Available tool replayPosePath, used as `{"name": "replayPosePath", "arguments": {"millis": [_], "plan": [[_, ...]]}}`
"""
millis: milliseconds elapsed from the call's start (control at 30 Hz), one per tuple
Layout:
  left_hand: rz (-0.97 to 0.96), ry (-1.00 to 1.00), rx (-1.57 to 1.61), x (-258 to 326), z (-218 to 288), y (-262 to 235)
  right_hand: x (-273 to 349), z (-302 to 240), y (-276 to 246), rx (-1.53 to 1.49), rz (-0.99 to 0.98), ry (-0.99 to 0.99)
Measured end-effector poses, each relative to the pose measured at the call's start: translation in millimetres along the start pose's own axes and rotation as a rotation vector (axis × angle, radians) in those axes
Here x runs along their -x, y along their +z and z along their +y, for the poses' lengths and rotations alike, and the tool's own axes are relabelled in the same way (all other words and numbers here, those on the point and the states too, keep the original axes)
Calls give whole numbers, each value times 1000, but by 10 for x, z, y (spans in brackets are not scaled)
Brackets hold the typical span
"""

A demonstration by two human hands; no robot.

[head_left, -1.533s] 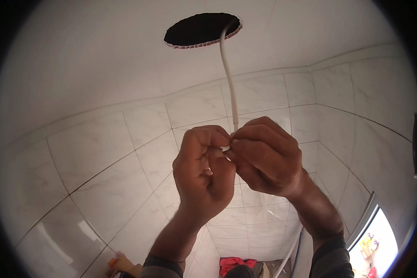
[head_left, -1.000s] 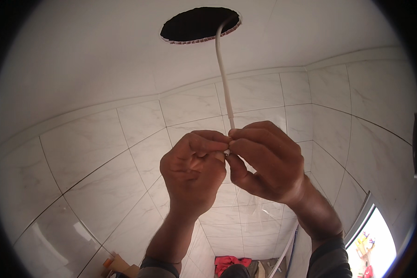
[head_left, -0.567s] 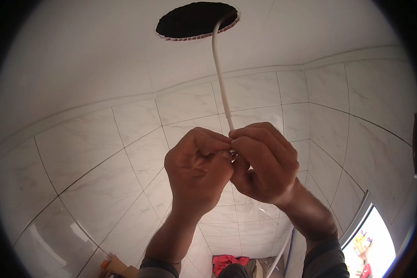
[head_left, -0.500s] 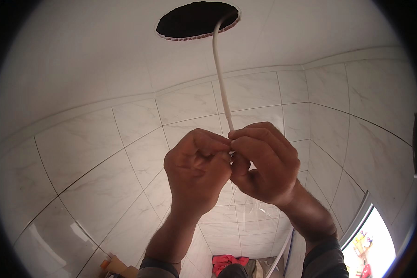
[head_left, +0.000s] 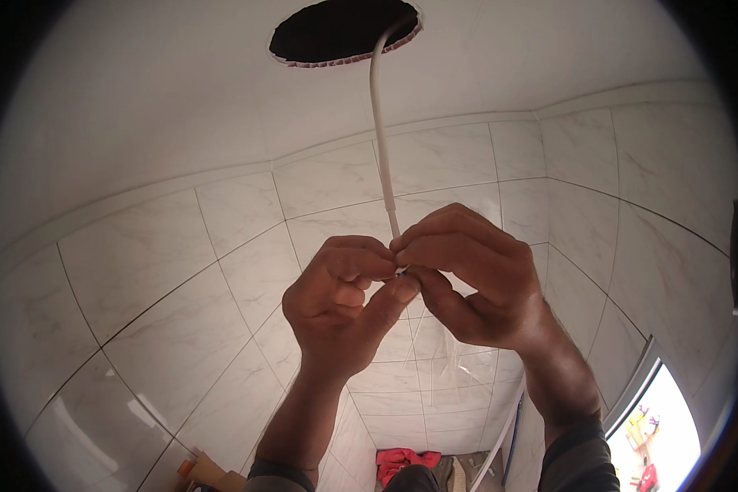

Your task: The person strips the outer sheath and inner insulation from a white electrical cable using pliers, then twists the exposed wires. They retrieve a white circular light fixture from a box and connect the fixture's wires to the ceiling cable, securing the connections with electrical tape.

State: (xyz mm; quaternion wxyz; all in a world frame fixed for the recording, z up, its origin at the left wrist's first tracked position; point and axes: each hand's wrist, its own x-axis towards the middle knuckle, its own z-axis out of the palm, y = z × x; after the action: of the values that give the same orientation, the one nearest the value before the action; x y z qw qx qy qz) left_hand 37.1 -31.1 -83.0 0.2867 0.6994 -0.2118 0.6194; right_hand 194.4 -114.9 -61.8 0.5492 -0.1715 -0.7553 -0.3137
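Observation:
A white cable (head_left: 380, 131) hangs from a round dark hole (head_left: 336, 33) cut in the ceiling. Its thick outer sheath stops just above my hands, and a thinner white section (head_left: 394, 223) runs down from there between my fingertips. My left hand (head_left: 336, 303) pinches the lower end with thumb and fingertips. Close against it, my right hand (head_left: 488, 279) pinches the same end from the right, forefinger on top and thumb below. A tiny pale bit of the cable end shows between the fingertips; its exact shape is mostly covered.
Marbled white tiles (head_left: 197, 279) cover the walls up to the ceiling edge. Far below lie a red cloth (head_left: 402, 461) and other items. A bright opening (head_left: 664, 426) is at lower right, and a brown box-like object (head_left: 213, 474) stands at lower left.
The cable's lower end has shifted slightly left with my hands. My left thumb has extended upward to the cable end, and the fingers of both hands have spread apart somewhat behind the pinch.

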Motion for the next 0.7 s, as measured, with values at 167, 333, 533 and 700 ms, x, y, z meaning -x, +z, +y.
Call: {"name": "replayPosePath", "arguments": {"millis": [167, 333, 533, 700], "plan": [[-18, 63, -163, 39, -11, -26, 55, 27, 24, -37, -10, 56], [36, 255, -257, 75, -81, -13, 65, 132, 37, -174, 66, 77], [67, 177, -226, 148, -87, -33, 96, 132, 99, -511, 218, 427], [136, 37, -226, 193, -152, -41, 149, 277, 146, -728, 422, 590]]}}
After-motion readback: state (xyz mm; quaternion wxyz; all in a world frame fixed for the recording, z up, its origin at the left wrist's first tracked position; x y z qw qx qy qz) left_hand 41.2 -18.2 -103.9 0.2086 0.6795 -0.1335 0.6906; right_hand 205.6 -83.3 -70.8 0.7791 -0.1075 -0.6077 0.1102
